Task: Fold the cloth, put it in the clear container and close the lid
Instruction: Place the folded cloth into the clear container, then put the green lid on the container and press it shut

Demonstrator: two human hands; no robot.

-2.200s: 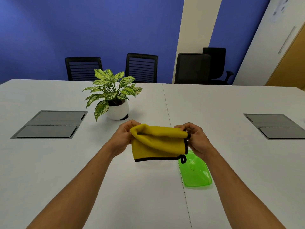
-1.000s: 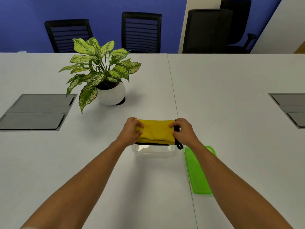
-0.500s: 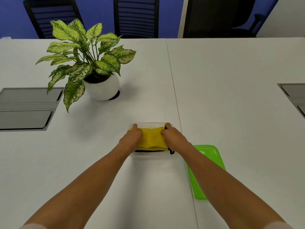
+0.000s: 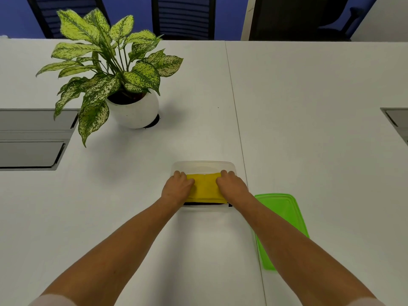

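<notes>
Folded cloth now pressed down into the clear container.

Left hand (image 4: 177,188) and right hand (image 4: 231,187) fingers grip the yellow cloth (image 4: 206,188), lowered from mid-air into the container (image 4: 203,165) on the bench; green lid (image 4: 284,215) waits beside it.

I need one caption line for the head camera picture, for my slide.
Both hands press folded yellow cloth into clear container; green lid lies beside.

The cloth (image 4: 206,187) is yellow with black trim, the lid (image 4: 284,217) bright green, the container (image 4: 203,166) clear, the counter (image 4: 309,129) white, the plant's (image 4: 106,62) leaves speckled green.
</notes>
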